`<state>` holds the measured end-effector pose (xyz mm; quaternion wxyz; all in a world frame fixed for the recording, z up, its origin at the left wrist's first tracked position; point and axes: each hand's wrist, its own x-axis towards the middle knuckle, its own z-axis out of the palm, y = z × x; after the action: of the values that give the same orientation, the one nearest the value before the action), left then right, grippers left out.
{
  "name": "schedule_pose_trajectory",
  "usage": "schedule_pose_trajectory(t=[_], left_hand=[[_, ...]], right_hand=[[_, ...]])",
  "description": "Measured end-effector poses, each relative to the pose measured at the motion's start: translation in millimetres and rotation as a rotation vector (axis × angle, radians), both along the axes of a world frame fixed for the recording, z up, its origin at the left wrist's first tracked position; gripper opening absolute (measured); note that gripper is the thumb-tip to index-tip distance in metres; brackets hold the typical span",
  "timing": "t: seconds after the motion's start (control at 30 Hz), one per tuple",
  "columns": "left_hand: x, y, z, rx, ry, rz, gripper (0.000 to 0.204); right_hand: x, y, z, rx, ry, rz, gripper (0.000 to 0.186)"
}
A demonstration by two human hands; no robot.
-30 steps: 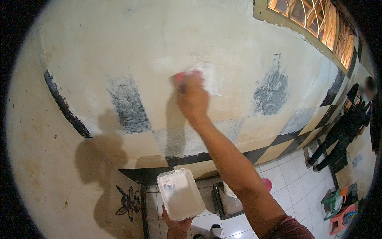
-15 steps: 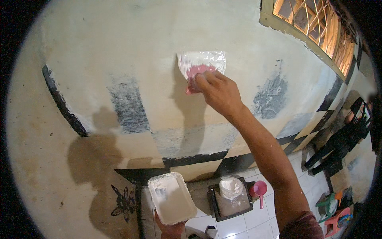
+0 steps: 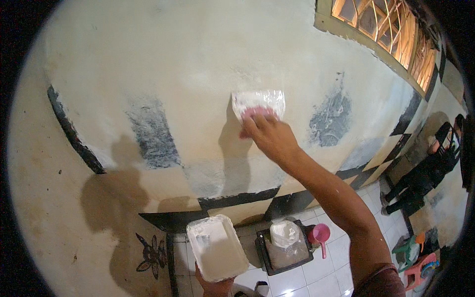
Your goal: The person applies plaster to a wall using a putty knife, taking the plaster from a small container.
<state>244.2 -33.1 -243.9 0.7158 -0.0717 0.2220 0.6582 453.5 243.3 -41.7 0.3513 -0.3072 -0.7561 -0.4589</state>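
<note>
My right hand [image 3: 269,134] is closed round the pink grip of a wide putty scraper [image 3: 259,100]. The scraper's broad blade, smeared with wet white putty, lies against the pale wall [image 3: 198,69]. Low in the view, my left hand [image 3: 213,286] holds up a white rectangular tub [image 3: 225,276] from beneath; its fingers are mostly hidden by the tub. Whitish putty coats the tub's inside and rim. Dark, rough patches show on the wall to either side of the scraper: one on the left [image 3: 154,133] and one on the right [image 3: 330,121].
Below the wall stands a black-edged stand [image 3: 289,265] with a white bag [image 3: 285,234] on it. Beside it is a pink dipper [image 3: 321,233]. A person in dark clothes [image 3: 420,173] is at the far right, near small plastic stools [image 3: 413,270]. A barred window [image 3: 381,29] is at upper right.
My right hand has drawn the scraper down the wall and slightly to the right. The tub stays in my left hand, nearly in place. The view has shifted a little.
</note>
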Motion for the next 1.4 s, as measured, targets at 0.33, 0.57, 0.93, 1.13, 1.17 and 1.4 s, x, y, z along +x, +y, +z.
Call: schedule_pose_trajectory(t=[0.33, 0.57, 0.93, 1.13, 1.17, 1.4], left_hand=[[-1, 0, -12, -0.060, 0.036, 0.008, 0.070], [-17, -10, -42, -0.036, -0.059, 0.023, 0.068], [-17, -21, -18, 0.042, 0.022, 0.061, 0.068], [-17, -18, -16, 0.136, 0.018, 0.069, 0.069], [-15, -17, -16, 0.136, 0.020, 0.069, 0.069], [-12, -12, -17, 0.200, -0.030, 0.031, 0.069]], right_hand=[[17, 7, -4, -0.165, 0.039, 0.047, 0.040], [93, -45, -9, -0.327, 0.824, -0.069, 0.004], [-57, 24, -56, -0.589, 1.001, 0.015, 0.043], [-158, -28, -50, -0.650, 0.904, 0.378, 0.027], [-148, -38, -40, -0.771, 0.960, 0.451, 0.025], [-46, -22, 33, -0.177, 0.385, 0.056, 0.018]])
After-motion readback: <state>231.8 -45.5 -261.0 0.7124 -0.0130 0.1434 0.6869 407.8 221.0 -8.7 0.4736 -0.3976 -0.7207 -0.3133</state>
